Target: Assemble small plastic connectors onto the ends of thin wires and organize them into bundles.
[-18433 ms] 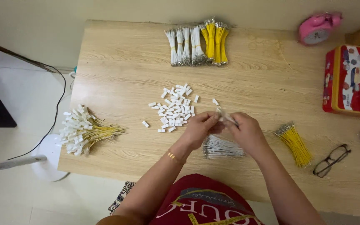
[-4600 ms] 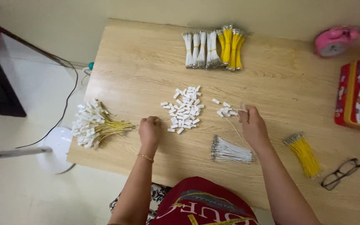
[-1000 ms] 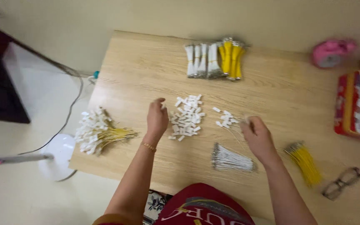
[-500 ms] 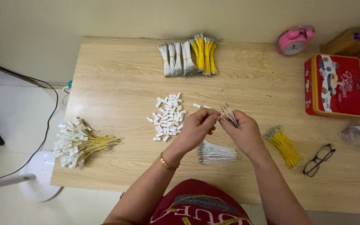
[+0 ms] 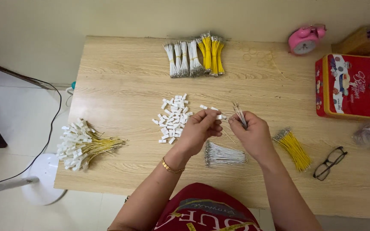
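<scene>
While two hands (image 5: 200, 128) (image 5: 249, 132) meet, five wire bundles (image 5: 193, 55) lie beyond

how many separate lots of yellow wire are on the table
3: a yellow bundle at the far edge beside the white bundles, a loose yellow bunch by the right hand, and a connector-tipped pile at the left edge.

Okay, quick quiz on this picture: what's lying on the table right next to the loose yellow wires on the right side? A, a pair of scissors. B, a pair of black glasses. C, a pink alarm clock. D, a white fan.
B: the black glasses lie on the table just right of the loose yellow wires, while the pink alarm clock stands far back.
</scene>
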